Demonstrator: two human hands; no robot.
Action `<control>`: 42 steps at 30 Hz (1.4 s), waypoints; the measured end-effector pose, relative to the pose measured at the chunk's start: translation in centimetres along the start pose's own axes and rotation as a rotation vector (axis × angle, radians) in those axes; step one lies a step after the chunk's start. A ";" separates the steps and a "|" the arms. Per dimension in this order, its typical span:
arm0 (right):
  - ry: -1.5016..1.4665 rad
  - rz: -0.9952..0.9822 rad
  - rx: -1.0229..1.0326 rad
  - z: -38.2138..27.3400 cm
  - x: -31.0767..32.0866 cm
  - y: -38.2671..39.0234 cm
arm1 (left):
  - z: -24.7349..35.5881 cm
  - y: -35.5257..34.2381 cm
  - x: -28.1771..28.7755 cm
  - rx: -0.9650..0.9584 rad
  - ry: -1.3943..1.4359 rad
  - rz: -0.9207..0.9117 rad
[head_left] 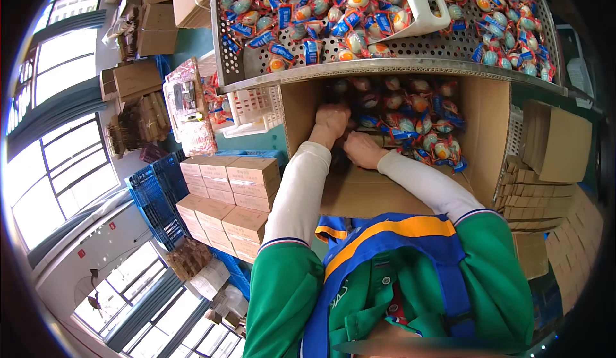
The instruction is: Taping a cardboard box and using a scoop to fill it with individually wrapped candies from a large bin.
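Observation:
Both of my hands reach down into an open cardboard box (491, 120) that stands below the edge of a perforated metal table. My left hand (332, 122) is at the box's left side, its fingers curled down into shadow. Close beside it, my right hand (364, 151) is closed, with the fingertips pointing toward the left hand. What the fingers hold is too dark and too hidden to make out. Wrapped eggs (420, 125) in clear, red and blue packets lie in rows in the box, mostly to the right of my hands and beyond them.
Many more wrapped eggs (356, 0) cover the metal table (385, 67), where a white plastic scoop (427, 8) rests. Stacked cartons (244, 178) stand on blue pallets (154, 194) to the left. White baskets (255, 106) sit beside the box. Flattened cardboard (536, 191) is piled at the right.

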State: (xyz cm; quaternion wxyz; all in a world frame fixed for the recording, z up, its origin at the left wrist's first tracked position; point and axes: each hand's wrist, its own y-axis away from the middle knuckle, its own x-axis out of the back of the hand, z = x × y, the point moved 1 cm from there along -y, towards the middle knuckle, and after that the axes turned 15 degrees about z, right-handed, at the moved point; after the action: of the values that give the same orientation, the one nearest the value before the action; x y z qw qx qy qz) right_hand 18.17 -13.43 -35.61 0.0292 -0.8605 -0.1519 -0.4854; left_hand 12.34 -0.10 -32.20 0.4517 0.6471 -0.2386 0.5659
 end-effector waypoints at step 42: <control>-0.657 -0.015 -0.406 3.6 6.8 7.5 | 3.2 3.6 -0.8 0.299 0.318 -0.184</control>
State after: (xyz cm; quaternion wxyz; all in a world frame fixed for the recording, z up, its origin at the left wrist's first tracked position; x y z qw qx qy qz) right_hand 26.59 -18.24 -31.04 -0.1955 -0.9573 -0.0600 -0.2042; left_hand 10.87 -4.75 -31.63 0.4323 0.6285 -0.0180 0.6464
